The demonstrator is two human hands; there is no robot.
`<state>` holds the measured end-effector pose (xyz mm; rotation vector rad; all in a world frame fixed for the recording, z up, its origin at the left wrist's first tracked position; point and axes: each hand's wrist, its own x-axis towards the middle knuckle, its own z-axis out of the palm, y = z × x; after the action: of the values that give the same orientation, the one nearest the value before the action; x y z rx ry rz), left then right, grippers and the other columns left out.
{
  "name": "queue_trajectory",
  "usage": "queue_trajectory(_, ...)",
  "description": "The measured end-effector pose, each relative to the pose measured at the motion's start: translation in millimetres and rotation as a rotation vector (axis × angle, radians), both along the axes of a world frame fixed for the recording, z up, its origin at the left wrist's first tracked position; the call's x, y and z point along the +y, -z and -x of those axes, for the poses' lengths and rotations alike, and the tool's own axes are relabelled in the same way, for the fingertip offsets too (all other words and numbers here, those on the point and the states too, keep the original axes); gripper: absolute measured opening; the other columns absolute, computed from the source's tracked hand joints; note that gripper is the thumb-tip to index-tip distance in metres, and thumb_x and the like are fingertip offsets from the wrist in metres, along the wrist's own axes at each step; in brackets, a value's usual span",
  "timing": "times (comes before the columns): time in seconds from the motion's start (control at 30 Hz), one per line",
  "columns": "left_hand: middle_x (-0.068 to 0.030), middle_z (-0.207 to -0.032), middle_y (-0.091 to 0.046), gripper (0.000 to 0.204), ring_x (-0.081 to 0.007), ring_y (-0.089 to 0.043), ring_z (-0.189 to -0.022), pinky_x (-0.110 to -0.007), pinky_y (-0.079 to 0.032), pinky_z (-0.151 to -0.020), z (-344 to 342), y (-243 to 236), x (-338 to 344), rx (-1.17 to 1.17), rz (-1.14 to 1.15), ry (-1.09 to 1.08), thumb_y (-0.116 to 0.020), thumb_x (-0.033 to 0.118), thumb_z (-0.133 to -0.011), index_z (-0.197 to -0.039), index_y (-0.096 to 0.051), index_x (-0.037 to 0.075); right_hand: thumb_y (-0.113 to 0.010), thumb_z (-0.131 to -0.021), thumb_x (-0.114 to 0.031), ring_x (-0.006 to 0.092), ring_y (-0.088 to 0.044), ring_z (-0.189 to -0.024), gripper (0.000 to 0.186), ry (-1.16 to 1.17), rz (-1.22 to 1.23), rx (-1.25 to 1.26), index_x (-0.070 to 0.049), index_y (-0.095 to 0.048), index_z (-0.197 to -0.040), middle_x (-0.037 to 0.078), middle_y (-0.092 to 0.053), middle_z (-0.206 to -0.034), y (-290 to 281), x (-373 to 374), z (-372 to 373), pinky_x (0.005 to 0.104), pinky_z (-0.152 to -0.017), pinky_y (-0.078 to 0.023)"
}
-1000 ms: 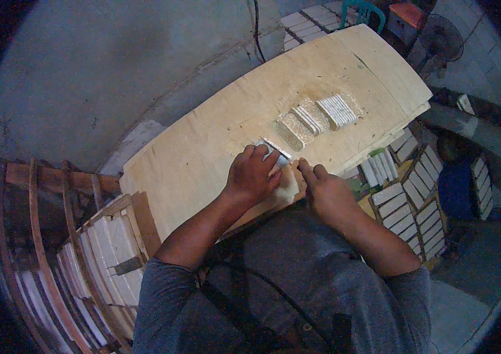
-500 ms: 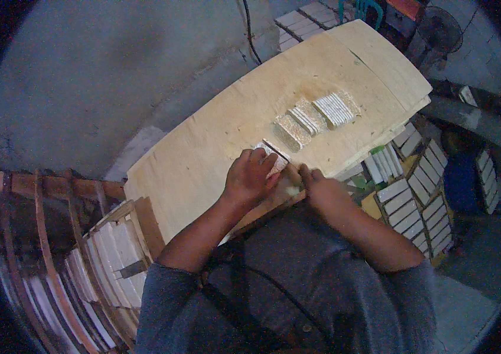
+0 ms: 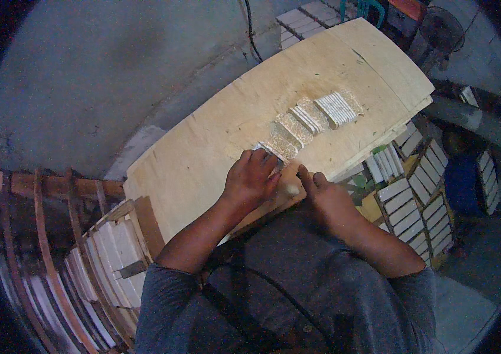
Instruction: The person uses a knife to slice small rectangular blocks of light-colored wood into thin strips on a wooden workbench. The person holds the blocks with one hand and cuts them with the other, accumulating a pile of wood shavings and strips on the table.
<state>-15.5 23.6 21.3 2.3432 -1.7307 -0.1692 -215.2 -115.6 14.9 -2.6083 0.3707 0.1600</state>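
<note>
On the pale wooden board [image 3: 203, 147], my left hand [image 3: 250, 182] curls its fingers over the near end of a mottled tan-and-white slab [image 3: 281, 147] that looks like tempeh. Just to the right, my right hand [image 3: 332, 205] is closed with its forefinger forward, around a knife handle mostly hidden by the fingers. The blade is hard to make out. Beyond the slab runs a slanting row of cut pieces: a mottled block [image 3: 291, 130], a few thin slices [image 3: 308, 118] and several white-edged slices [image 3: 338, 109] standing close together.
Right of the board are many white wrapped blocks [image 3: 401, 209] in groups and a dark blue container [image 3: 462, 187]. At lower left, a wooden rack [image 3: 41, 224] holds pale slabs. A grey wall [image 3: 114, 76] rises behind; a fan [image 3: 441, 29] stands far right.
The dark blade that lay across the slab no longer shows there. More of the slab's mottled face is visible beside the row. My right hand has shifted slightly down; my left hand stays on the slab.
</note>
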Motion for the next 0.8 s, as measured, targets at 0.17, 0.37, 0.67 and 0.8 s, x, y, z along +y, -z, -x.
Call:
queue_trajectory(0.17,-0.0147,-0.124,-0.065,0.041,-0.0369,-0.062,-0.113,-0.047,-0.057,-0.093,-3,13,4,-0.066,0.113,0.078,-0.081,0.024,-0.086,-0.122,-0.066,0.010,-0.058,-0.092,-0.002,0.0456,-0.071,-0.088,0.073,-0.038,-0.012,-0.038,0.005,-0.030,-0.159,0.028,-0.060,-0.111,-10,-2,0,0.0517,-0.074,-0.061)
queue_trajectory(0.37,-0.0116,-0.113,-0.063,0.039,-0.0320,-0.061,-0.103,-0.042,-0.057,-0.085,2,11,1,-0.097,0.220,0.088,-0.080,0.025,-0.084,-0.117,-0.068,0.008,-0.066,-0.083,-0.001,0.0463,-0.070,-0.090,0.088,0.017,-0.059,0.031,0.003,-0.025,-0.161,0.030,-0.059,-0.117,25,-1,-21,0.0534,-0.071,-0.058)
queue_trajectory(0.67,-0.0169,-0.128,-0.065,0.042,-0.0379,-0.061,-0.120,-0.048,-0.056,-0.096,5,-2,4,-0.012,-0.021,-0.015,-0.076,0.031,-0.092,-0.126,-0.067,0.007,-0.066,-0.086,-0.006,0.0450,-0.072,-0.089,0.076,0.009,-0.033,-0.013,0.006,-0.033,-0.154,0.029,-0.063,-0.115,29,-2,-25,0.0529,-0.075,-0.060)
queue_trajectory(0.8,-0.0172,-0.130,-0.065,0.042,-0.0376,-0.060,-0.122,-0.048,-0.056,-0.098,6,4,8,-0.029,0.002,-0.028,-0.076,0.031,-0.092,-0.126,-0.068,0.007,-0.068,-0.086,-0.009,0.0447,-0.072,-0.090,0.079,0.007,0.023,0.019,0.002,-0.034,-0.156,0.028,-0.065,-0.114,20,-7,-25,0.0525,-0.076,-0.060)
